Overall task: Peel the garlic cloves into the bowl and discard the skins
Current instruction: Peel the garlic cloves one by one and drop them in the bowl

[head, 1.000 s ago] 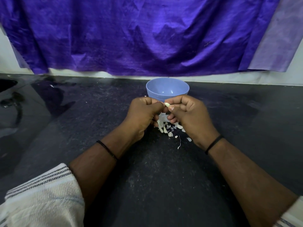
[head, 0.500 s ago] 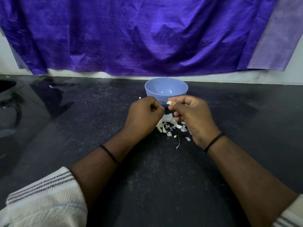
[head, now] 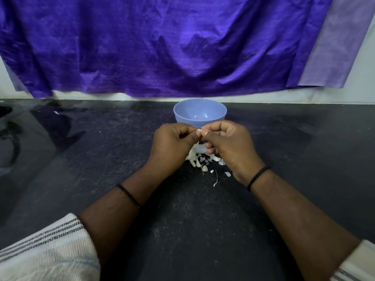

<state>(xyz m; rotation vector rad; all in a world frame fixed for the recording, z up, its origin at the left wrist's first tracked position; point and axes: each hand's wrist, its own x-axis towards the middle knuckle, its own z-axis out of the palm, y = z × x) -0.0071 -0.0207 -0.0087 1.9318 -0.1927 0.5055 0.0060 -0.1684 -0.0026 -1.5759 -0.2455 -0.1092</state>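
Both hands meet at frame centre — left hand point(head: 172, 142) and right hand point(head: 227, 142) pinch one garlic clove point(head: 199, 131) between curled fingertips. Directly above it sits the blue bowl point(head: 199, 110), seemingly empty; below lie loose cloves and skins point(head: 199, 158) on the dark counter point(head: 101, 151).

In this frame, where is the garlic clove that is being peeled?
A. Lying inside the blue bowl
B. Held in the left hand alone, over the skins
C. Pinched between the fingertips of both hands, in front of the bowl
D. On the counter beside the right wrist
C: the garlic clove sits pinched between the left hand and the right hand, just in front of the blue bowl.
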